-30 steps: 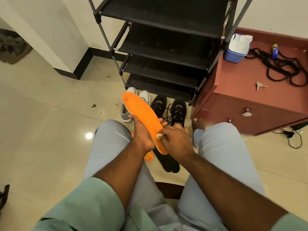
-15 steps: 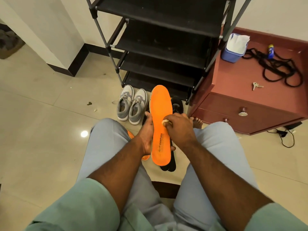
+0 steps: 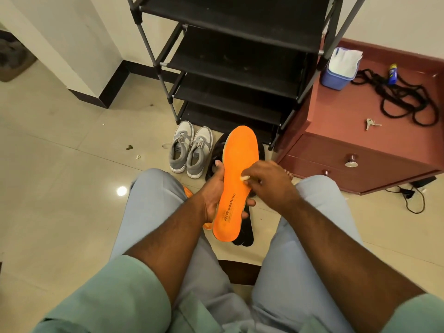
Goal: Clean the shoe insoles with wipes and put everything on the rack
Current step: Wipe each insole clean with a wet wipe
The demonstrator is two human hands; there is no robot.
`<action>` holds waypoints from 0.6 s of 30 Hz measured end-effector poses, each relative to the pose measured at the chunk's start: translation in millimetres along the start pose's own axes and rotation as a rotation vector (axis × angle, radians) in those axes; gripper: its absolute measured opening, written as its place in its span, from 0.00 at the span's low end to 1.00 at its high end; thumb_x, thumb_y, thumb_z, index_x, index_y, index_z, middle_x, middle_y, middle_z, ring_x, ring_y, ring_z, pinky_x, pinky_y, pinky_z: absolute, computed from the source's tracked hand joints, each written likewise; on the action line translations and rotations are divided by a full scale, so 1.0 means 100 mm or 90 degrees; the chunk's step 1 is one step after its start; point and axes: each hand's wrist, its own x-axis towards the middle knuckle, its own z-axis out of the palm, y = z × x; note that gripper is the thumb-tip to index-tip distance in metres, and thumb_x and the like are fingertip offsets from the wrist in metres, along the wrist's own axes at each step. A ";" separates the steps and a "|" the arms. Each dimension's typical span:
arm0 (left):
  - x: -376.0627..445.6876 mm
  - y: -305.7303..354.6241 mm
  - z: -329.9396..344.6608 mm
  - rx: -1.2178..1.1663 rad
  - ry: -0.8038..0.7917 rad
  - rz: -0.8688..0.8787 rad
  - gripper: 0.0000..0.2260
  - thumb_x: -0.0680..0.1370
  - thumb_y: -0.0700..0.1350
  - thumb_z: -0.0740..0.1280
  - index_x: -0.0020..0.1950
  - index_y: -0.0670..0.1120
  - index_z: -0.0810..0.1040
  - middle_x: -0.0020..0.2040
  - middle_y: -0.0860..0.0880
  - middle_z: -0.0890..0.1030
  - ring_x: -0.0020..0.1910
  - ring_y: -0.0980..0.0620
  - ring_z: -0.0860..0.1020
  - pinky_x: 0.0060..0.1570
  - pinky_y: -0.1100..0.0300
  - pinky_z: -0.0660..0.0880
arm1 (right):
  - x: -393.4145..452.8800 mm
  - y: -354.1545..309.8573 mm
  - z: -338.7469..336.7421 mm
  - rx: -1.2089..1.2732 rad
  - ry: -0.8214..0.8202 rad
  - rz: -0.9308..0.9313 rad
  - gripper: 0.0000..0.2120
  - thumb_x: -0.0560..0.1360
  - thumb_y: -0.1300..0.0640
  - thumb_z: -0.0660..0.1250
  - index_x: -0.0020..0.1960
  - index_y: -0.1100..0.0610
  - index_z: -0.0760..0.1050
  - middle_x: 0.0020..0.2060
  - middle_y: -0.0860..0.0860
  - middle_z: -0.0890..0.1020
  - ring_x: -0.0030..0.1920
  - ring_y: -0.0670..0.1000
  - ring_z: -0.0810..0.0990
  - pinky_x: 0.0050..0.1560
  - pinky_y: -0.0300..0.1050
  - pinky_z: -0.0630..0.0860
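Floor: pale glossy tiles with a bright light spot and a few bits of debris at left; a white wall with a dark skirting stands behind.
Rack: one black shoe rack against the wall, four shelves in view, all bare.
Cabinet: one reddish drawer cabinet just right of the rack; on top a blue tub of wipes, a black cord, a small can and keys.
Grey sneakers: one pair on the floor before the rack.
Black shoes: largely hidden behind the raised insole; count unclear.
Orange insoles: two; one orange insole held up between the knees, toe toward the rack, and a second orange insole on the floor, mostly hidden by the left leg.
Black insoles: dark insoles on the floor under the raised one; number unclear.
Left hand: the left hand grips the raised insole's lower half, fingers wrapped behind, thumb on its left edge.
Right hand: the right hand pinches a small white wipe against the insole's right edge.
Change: the wiping hand sits slightly further down the insole than half a second ago; a second ago the insole leaned left.
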 end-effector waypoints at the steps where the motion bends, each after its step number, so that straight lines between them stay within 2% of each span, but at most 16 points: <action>1: 0.02 0.00 -0.03 0.009 0.012 -0.002 0.44 0.73 0.76 0.40 0.69 0.46 0.73 0.45 0.42 0.85 0.37 0.44 0.83 0.34 0.51 0.81 | -0.08 -0.03 0.02 0.015 -0.037 -0.054 0.09 0.74 0.59 0.69 0.53 0.54 0.81 0.47 0.51 0.82 0.47 0.54 0.76 0.49 0.49 0.73; 4: 0.02 0.00 0.01 0.034 0.034 -0.012 0.43 0.73 0.75 0.40 0.69 0.47 0.73 0.45 0.41 0.85 0.38 0.42 0.84 0.34 0.49 0.82 | -0.21 -0.04 0.04 0.023 -0.086 -0.107 0.09 0.73 0.56 0.69 0.53 0.53 0.82 0.45 0.50 0.82 0.47 0.53 0.76 0.49 0.49 0.70; 7: 0.03 -0.02 0.07 0.025 0.022 -0.003 0.41 0.73 0.75 0.39 0.65 0.49 0.76 0.50 0.41 0.85 0.43 0.42 0.84 0.37 0.48 0.82 | -0.07 0.05 0.00 -0.037 -0.006 0.009 0.10 0.76 0.55 0.66 0.56 0.51 0.80 0.50 0.50 0.81 0.51 0.55 0.74 0.53 0.50 0.67; 9: 0.04 -0.02 0.06 0.004 0.035 0.006 0.42 0.73 0.75 0.40 0.68 0.48 0.74 0.51 0.40 0.84 0.45 0.41 0.84 0.38 0.47 0.82 | -0.04 0.03 -0.01 -0.047 0.008 0.029 0.10 0.76 0.56 0.66 0.57 0.52 0.80 0.51 0.50 0.81 0.52 0.54 0.73 0.54 0.51 0.68; 12: 0.07 0.02 -0.01 -0.048 0.094 0.028 0.43 0.74 0.75 0.41 0.70 0.45 0.72 0.50 0.39 0.85 0.43 0.40 0.85 0.45 0.46 0.78 | -0.22 -0.15 0.01 0.015 -0.090 -0.132 0.10 0.73 0.55 0.69 0.54 0.52 0.81 0.48 0.48 0.82 0.51 0.53 0.74 0.52 0.52 0.68; 14: 0.09 0.05 -0.08 -0.087 0.112 0.035 0.46 0.73 0.76 0.42 0.73 0.44 0.70 0.53 0.38 0.84 0.47 0.39 0.84 0.49 0.47 0.77 | -0.33 -0.25 0.04 0.012 -0.155 -0.224 0.10 0.71 0.54 0.71 0.53 0.51 0.82 0.47 0.47 0.82 0.51 0.53 0.75 0.50 0.52 0.68; 16: 0.08 0.06 -0.08 -0.092 0.126 0.050 0.44 0.74 0.76 0.41 0.71 0.44 0.71 0.51 0.38 0.85 0.46 0.40 0.84 0.48 0.47 0.77 | -0.26 -0.22 0.04 -0.026 -0.128 -0.221 0.11 0.71 0.55 0.72 0.52 0.51 0.82 0.46 0.48 0.83 0.49 0.54 0.76 0.47 0.53 0.69; 18: 0.06 0.05 -0.03 -0.067 0.129 0.060 0.40 0.75 0.74 0.40 0.64 0.47 0.75 0.47 0.39 0.86 0.41 0.40 0.85 0.44 0.46 0.79 | -0.13 -0.13 0.03 -0.070 -0.051 -0.146 0.10 0.72 0.55 0.71 0.53 0.52 0.82 0.46 0.49 0.82 0.47 0.55 0.76 0.46 0.52 0.68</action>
